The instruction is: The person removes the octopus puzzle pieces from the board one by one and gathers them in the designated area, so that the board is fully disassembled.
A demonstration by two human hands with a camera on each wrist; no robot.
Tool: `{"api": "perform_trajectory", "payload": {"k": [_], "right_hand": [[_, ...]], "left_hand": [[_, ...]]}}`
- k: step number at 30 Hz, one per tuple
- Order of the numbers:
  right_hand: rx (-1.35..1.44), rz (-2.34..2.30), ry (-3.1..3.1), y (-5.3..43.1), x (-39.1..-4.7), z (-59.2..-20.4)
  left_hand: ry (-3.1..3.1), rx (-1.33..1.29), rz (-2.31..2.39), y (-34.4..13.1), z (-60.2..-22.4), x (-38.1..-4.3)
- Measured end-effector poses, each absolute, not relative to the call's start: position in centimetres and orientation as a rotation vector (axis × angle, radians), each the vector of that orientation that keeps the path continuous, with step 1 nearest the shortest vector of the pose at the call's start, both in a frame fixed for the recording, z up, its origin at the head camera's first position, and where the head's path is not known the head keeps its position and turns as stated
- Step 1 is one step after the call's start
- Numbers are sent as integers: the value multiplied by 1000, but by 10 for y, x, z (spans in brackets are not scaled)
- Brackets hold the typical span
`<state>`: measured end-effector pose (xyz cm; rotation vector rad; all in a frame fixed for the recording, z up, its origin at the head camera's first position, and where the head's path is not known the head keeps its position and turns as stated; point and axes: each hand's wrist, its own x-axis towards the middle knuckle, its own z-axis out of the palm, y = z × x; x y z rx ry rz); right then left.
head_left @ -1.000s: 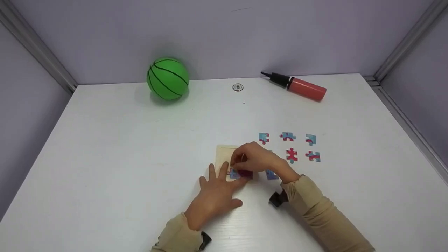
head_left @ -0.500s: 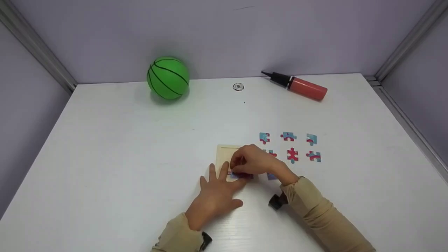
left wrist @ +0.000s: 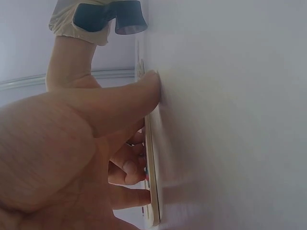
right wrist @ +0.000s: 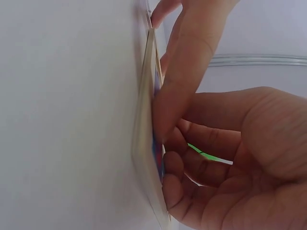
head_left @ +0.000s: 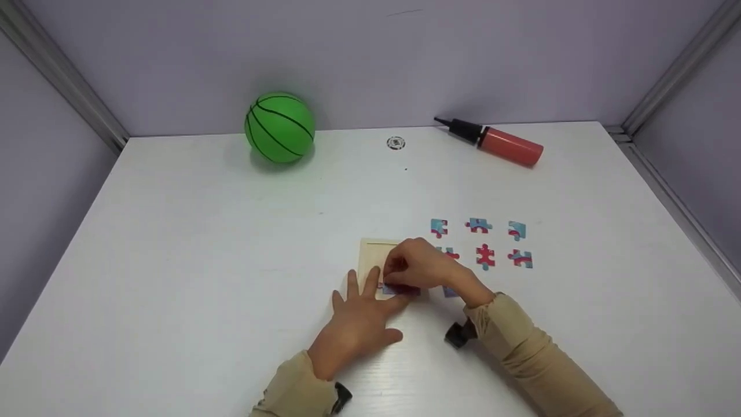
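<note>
A shallow wooden puzzle tray [head_left: 370, 253] lies on the white table in the head view, with blue and red puzzle pieces [head_left: 393, 290] along its near edge. My left hand [head_left: 356, 324] is spread, its fingers resting on the tray's left and near sides. Over the tray, my right hand [head_left: 418, 263] has its thumb and fingers curled together, pinching a puzzle piece low against the pieces there. That piece is mostly hidden by the fingers. In the right wrist view the fingertips [right wrist: 172, 189] sit right at the tray's face. The tray's edge [left wrist: 152, 182] shows beneath the left hand.
Several loose puzzle pieces [head_left: 485, 256] lie in rows right of the tray, some partly behind the right hand. A green ball [head_left: 280, 127] sits at the back left. A red and black hand pump [head_left: 509, 146] and a round black-and-white disc [head_left: 396, 143] lie at the back.
My right hand has lowered slightly toward the tray's near edge, covering more of the pieces there. My left hand stays spread on the tray.
</note>
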<state>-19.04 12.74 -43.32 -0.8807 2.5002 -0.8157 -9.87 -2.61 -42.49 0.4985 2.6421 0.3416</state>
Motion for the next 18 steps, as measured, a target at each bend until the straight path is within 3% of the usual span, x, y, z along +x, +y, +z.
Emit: {"api": "perform_trajectory", "payload": {"k": [18], "right_hand": [[-919,-862,2512,127,-189,-431]], "left_hand": [[2643,494,340,-26,-425,-99]]}}
